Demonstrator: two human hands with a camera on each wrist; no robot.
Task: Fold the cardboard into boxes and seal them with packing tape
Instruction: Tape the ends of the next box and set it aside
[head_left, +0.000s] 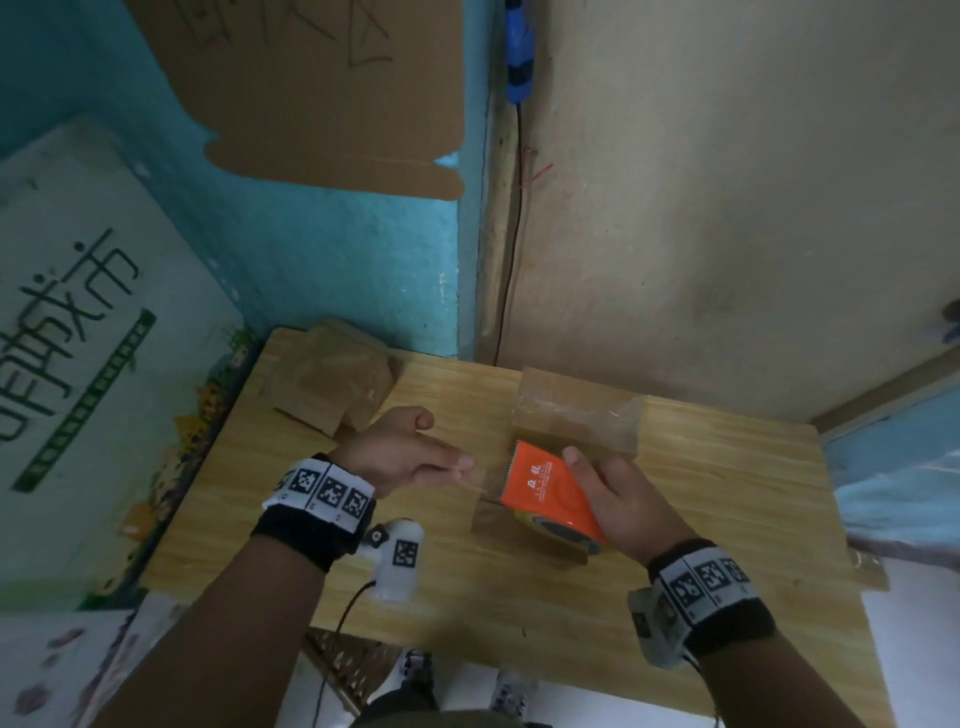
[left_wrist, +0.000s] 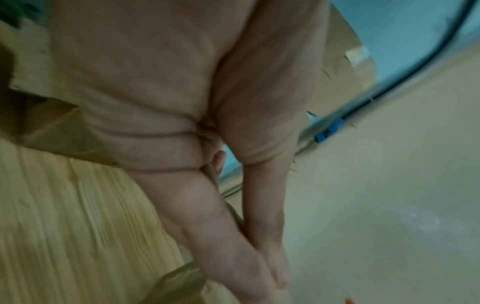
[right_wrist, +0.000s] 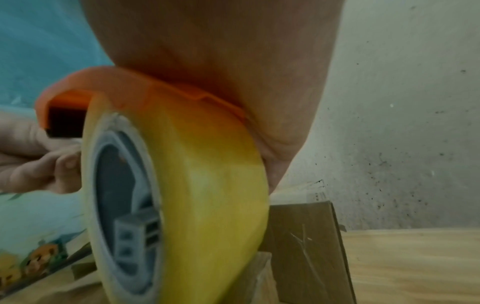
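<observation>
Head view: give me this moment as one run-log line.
right hand: grips orange tape dispenser over small box | left hand: open, fingers straight toward dispenser | sealed box: behind | table

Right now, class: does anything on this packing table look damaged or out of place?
Nothing looks spilled or torn. The right hand grips the orange tape dispenser over a box; folded boxes sit behind.

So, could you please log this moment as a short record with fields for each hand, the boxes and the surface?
left hand: fingers straight, reaching toward the box under the dispenser, holding nothing
right hand: grips the orange tape dispenser
tape roll: yellowish, mounted in the dispenser
box being taped: brown, under the dispenser
other boxes: back left corner of the wooden table
</observation>
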